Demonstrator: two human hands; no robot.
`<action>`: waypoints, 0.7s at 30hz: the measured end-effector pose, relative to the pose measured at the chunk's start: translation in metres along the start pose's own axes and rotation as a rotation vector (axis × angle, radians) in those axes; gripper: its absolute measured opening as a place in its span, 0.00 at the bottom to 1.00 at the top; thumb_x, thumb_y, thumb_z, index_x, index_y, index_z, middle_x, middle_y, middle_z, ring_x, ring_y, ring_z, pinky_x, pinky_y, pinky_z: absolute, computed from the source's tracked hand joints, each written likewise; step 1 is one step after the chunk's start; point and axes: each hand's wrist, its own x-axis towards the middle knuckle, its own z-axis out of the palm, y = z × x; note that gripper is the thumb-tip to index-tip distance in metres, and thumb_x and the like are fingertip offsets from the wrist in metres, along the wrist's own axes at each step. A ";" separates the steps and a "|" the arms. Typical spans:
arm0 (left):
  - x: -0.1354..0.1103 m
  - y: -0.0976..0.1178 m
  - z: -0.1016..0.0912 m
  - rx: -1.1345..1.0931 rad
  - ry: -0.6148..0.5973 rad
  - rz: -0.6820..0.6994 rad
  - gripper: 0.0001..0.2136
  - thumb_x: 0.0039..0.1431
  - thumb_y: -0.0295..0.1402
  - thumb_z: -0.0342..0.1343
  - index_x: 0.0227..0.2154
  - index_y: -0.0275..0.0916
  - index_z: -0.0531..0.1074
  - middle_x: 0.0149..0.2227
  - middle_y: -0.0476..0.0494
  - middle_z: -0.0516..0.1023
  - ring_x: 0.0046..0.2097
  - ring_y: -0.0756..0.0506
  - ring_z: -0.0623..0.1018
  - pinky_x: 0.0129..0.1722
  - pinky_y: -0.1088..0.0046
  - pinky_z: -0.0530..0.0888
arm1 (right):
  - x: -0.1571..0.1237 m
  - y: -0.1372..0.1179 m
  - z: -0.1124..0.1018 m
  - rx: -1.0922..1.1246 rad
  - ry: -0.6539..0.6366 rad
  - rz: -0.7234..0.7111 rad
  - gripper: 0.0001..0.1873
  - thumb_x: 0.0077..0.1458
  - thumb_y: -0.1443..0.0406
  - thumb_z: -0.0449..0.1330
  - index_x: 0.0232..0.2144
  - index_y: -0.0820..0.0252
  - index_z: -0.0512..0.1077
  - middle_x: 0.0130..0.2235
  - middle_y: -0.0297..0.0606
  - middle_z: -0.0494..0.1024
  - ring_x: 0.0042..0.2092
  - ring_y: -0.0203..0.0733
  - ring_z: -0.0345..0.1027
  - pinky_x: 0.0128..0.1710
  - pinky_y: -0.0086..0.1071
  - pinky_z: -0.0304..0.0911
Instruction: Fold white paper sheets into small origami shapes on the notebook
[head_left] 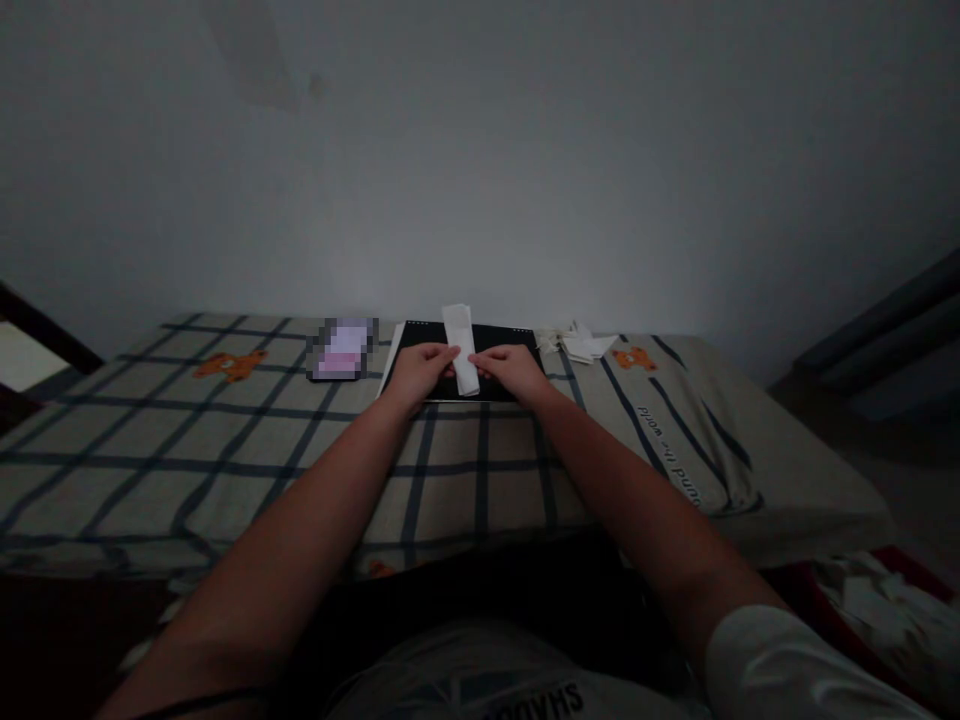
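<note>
Between my two hands is a narrow folded strip of white paper (462,345), held nearly upright in the view with its top tipped slightly left. My left hand (421,372) pinches its left edge between thumb and fingers. On the opposite edge, my right hand (514,370) pinches it at about the same height. Beneath the paper lies a flat black board or calendar (499,392) with small holes along its far edge. To the right of it rests a folded white paper shape (587,345) with pointed ends, beside a small crumpled pale piece (550,341).
A phone (341,350) with a blurred-out screen lies left of the black board. Everything rests on a checked cloth (480,475) with bear prints, against a pale wall (480,180). At lower right stands a red container (919,565) with pale crumpled paper.
</note>
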 end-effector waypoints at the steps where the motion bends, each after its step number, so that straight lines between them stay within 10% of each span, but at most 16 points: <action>1: 0.000 0.000 0.000 -0.005 -0.003 -0.003 0.15 0.43 0.42 0.63 0.26 0.33 0.77 0.25 0.44 0.77 0.25 0.51 0.71 0.29 0.75 0.69 | 0.000 0.001 0.000 -0.001 -0.002 0.002 0.17 0.45 0.54 0.61 0.27 0.65 0.77 0.25 0.38 0.75 0.26 0.34 0.63 0.28 0.29 0.57; 21: 0.000 -0.001 0.001 -0.036 -0.026 -0.113 0.13 0.40 0.40 0.66 0.26 0.34 0.76 0.27 0.43 0.77 0.28 0.50 0.73 0.31 0.73 0.71 | -0.005 -0.012 0.000 -0.120 0.030 0.027 0.15 0.46 0.58 0.61 0.29 0.67 0.77 0.27 0.39 0.76 0.27 0.34 0.63 0.28 0.29 0.56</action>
